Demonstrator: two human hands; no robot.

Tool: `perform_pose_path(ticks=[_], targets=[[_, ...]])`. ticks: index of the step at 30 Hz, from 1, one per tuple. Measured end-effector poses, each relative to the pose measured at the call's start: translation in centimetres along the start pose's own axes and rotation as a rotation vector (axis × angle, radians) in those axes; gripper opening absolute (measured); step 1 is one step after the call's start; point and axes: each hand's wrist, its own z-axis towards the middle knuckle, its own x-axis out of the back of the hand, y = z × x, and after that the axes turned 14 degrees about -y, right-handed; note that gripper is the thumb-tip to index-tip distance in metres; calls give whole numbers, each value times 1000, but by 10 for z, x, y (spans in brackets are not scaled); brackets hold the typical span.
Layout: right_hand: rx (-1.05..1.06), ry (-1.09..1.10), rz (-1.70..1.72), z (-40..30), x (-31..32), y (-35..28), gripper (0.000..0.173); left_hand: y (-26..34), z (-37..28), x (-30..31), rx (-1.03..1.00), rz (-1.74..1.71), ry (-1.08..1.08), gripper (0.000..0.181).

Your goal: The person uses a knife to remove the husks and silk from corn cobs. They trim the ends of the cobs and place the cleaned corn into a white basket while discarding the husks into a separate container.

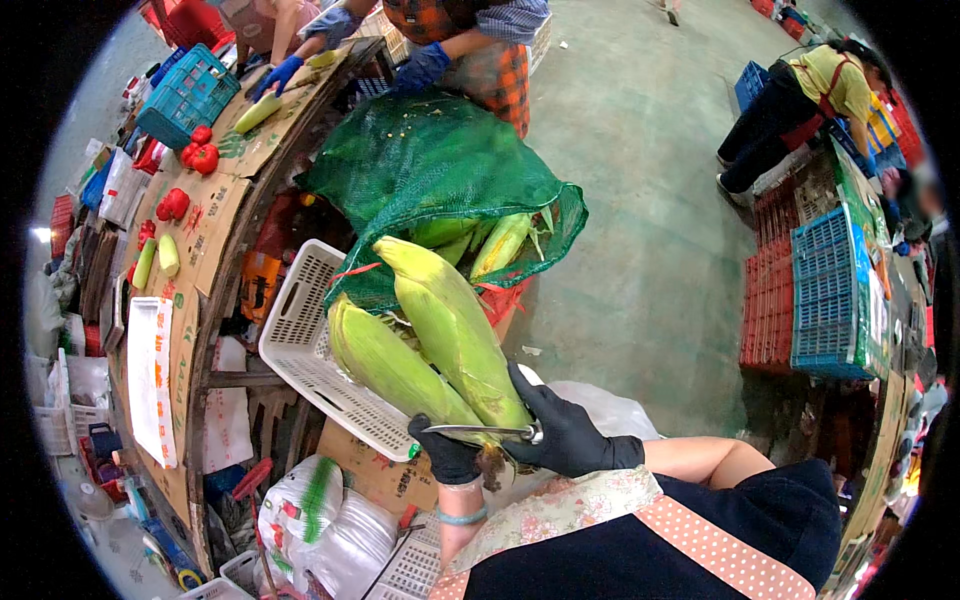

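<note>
Two ears of corn in green husks lie side by side before me, a left ear (pixel 401 367) and a right ear (pixel 457 322). My left hand (pixel 450 456), in a black glove, grips the left ear near its base. A knife (pixel 480 430) is in my black-gloved right hand (pixel 574 435), its blade lying across the stem ends of both ears. The fingers of that hand also touch the right ear. Beyond the ears, a green mesh sack (pixel 435 161) gapes open with more husked corn (pixel 501 244) inside.
A white plastic basket (pixel 300 292) stands under the ears. To the left is a cardboard-covered table (pixel 217 202) with red peppers (pixel 201 157) and a blue crate (pixel 187 94). A co-worker's blue-gloved hand (pixel 277 77) is at the table. Stacked crates (pixel 821 289) stand on the right.
</note>
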Motion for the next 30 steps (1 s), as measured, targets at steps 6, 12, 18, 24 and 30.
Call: perform_pose_path(ticks=[6,12,18,24,30], targets=[[6,-40,-41,32,7,18,79,11,15,-3,37,-45,-43,55],[89,-463,292,42,-12,53,42,51,-13,53,460,-65,112,76],[-207,-112,-27,131,48,149,23,82,-55,67,596,-81,187,74],[123,-344,-392,238,64,222,48,85,-98,40,580,-96,369,69],[-207,-457,-269,296,45,272,36,66,-135,15,466,-192,438,75]])
